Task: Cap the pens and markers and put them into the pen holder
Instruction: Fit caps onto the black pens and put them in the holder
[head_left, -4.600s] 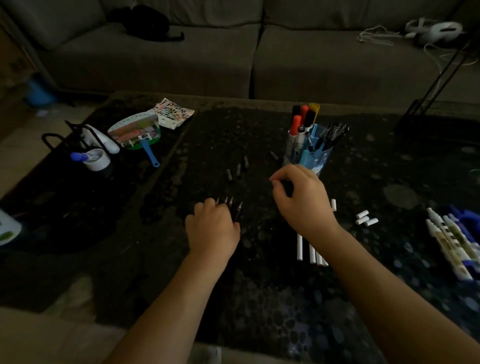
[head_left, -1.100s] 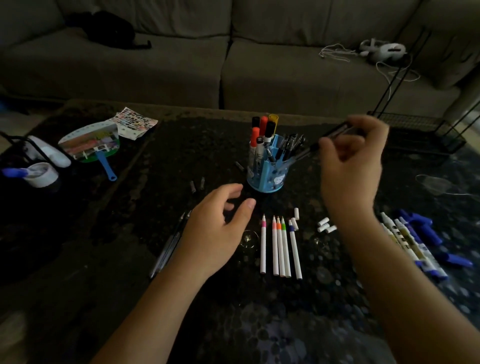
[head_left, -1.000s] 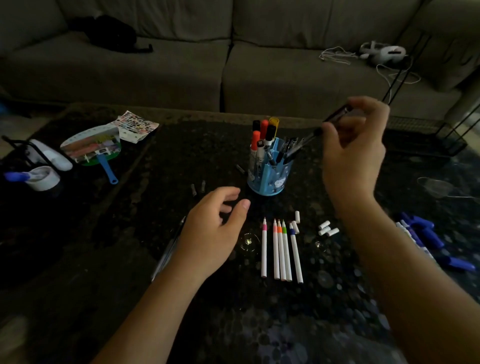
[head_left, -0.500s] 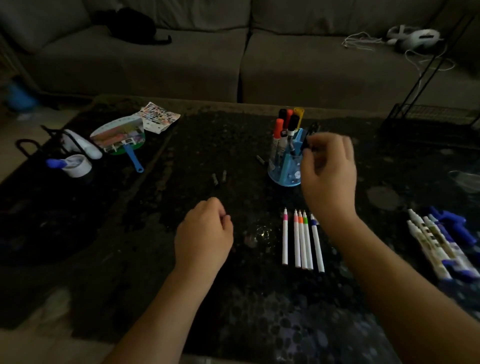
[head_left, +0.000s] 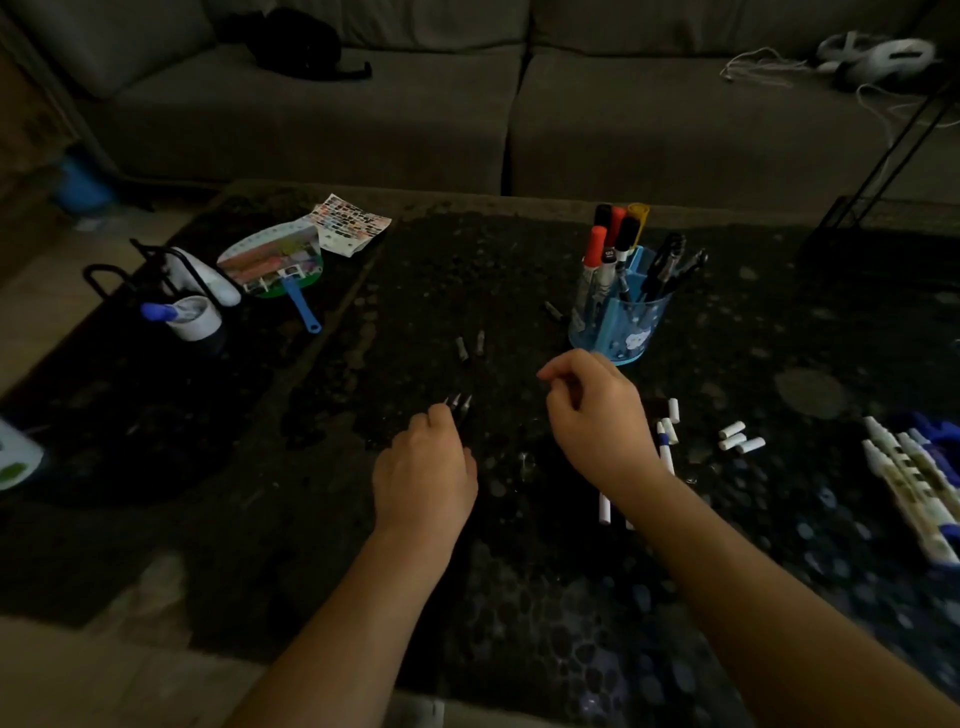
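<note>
A grey sofa (head_left: 415, 114) runs along the back, with a black bundle (head_left: 296, 47) and a white headset (head_left: 878, 52) lying on its seat. In front of it stands a dark, mottled counter (head_left: 467, 260) that carries everything else.

The left grip (head_left: 423, 473) is knuckles-up near the counter's middle, fingers bent down over a bunch of dark pens (head_left: 458, 402) whose tips jut out past the knuckles. Whether it clasps them or only rests on them cannot be told. The right grip (head_left: 597, 415) hovers just beside it, fingers loosely curled, with nothing visible in it.

The blue see-through pen holder (head_left: 618, 338) stands upright just beyond the right grip. Its left part holds markers with orange, black and yellow caps; its right part holds a lean of black pens.

A hand fan (head_left: 270, 260) lies at the far left, a printed sheet (head_left: 348, 226) touching it. White markers (head_left: 904, 473) lie in a row at the right edge. White pens (head_left: 665, 452) lie partly under the right wrist. Loose white caps (head_left: 735, 436) sit to their right, and two dark caps (head_left: 470, 345) lie left of the holder.
</note>
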